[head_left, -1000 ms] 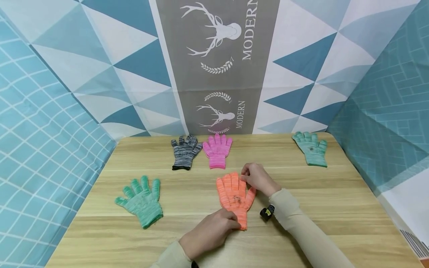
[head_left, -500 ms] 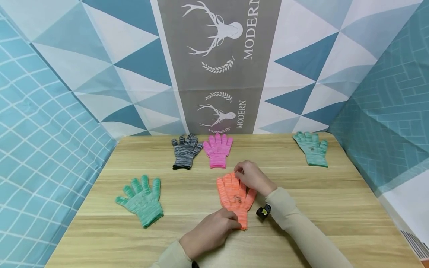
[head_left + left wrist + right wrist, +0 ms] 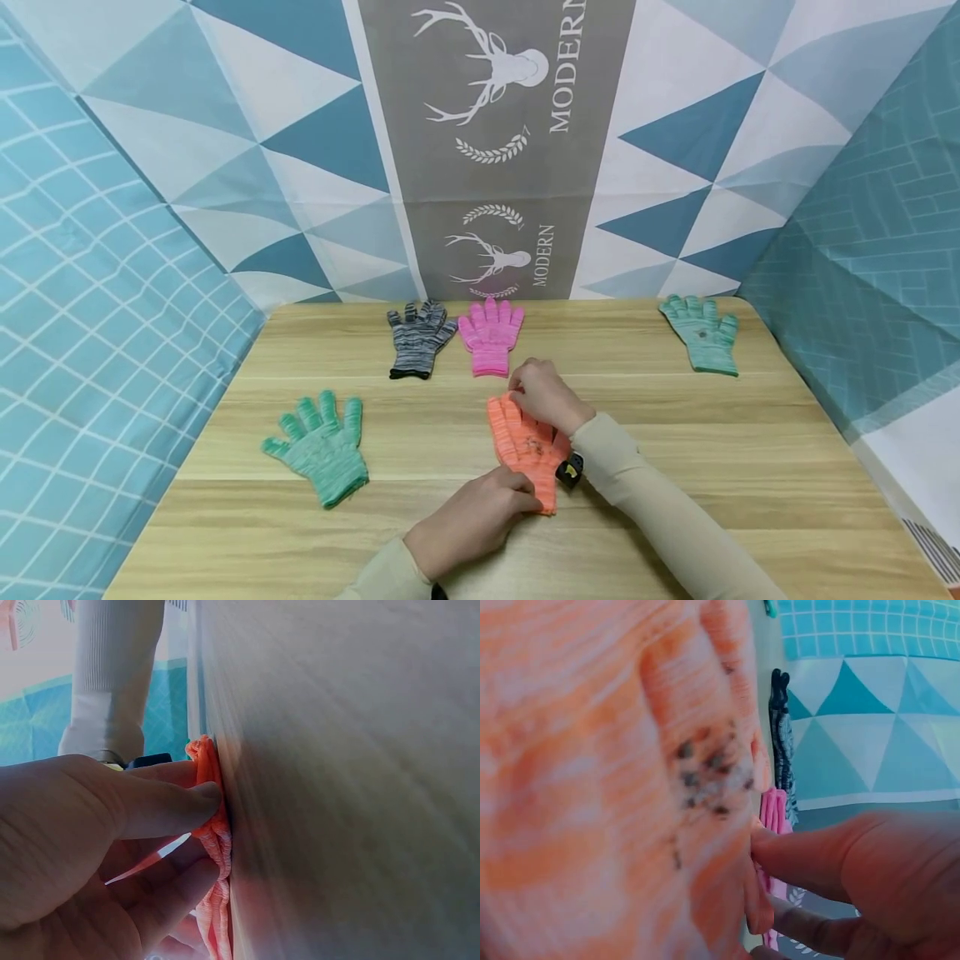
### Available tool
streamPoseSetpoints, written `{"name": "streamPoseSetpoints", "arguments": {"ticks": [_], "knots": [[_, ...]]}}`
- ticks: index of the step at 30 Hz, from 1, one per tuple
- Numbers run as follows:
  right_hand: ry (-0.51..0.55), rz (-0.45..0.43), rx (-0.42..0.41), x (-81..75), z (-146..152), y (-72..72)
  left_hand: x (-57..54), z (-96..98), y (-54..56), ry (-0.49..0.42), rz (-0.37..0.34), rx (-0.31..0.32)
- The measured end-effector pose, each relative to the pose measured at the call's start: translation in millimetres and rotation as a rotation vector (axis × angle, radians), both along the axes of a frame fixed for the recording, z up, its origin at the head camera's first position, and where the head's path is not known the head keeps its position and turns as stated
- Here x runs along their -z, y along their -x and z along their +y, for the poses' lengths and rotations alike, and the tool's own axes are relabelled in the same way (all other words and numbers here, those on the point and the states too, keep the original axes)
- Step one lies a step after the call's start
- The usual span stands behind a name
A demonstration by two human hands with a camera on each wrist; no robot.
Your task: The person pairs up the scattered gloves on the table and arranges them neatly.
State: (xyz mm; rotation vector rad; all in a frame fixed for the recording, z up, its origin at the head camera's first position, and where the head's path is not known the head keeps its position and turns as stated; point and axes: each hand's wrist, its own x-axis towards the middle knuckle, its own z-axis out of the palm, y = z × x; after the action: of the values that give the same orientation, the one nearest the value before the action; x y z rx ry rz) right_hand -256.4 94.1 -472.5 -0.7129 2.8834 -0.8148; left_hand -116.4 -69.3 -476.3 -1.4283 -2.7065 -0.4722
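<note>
An orange knitted glove (image 3: 530, 450) with dark smudges on its palm lies on the table, its fingers pointing away. My left hand (image 3: 480, 512) pinches the glove's cuff; in the left wrist view the thumb (image 3: 176, 804) presses against the orange fabric (image 3: 214, 851). At the glove's far end my right hand (image 3: 546, 393) pinches a fingertip, covering some of the glove's fingers. The right wrist view has the smudged palm (image 3: 712, 776) up close, with the right thumb (image 3: 810, 855) on a glove finger.
A grey-black glove (image 3: 416, 340) and a pink glove (image 3: 491, 337) lie side by side at the back. One green glove (image 3: 324, 450) is at left, another (image 3: 703, 335) at the back right corner. Patterned cloth (image 3: 480, 167) stands behind the wooden table (image 3: 420, 433).
My right hand has moved left along the orange glove's fingertips, from the right side toward the middle ones. The left hand stays on the cuff.
</note>
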Motion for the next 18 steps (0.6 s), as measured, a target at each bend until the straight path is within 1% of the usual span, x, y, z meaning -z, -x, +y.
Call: {"name": "streamPoseSetpoints", "arguments": {"ticks": [3, 7, 13, 18], "knots": [[0.019, 0.008, 0.005, 0.0, -3.5, 0.5, 0.4, -0.7, -0.5, 0.000, -0.001, -0.003], [0.040, 0.021, -0.014, -2.2, -6.8, 1.2, -0.7, -1.0, -0.5, -0.006, -0.001, -0.006], [0.001, 0.001, -0.025, -1.2, -9.4, 0.9, -1.3, -1.8, -1.5, -0.003, -0.002, 0.002], [0.062, 0.000, -0.033, -2.7, -10.3, 2.6, -1.6, -1.7, -1.9, -0.002, -0.011, 0.000]]}}
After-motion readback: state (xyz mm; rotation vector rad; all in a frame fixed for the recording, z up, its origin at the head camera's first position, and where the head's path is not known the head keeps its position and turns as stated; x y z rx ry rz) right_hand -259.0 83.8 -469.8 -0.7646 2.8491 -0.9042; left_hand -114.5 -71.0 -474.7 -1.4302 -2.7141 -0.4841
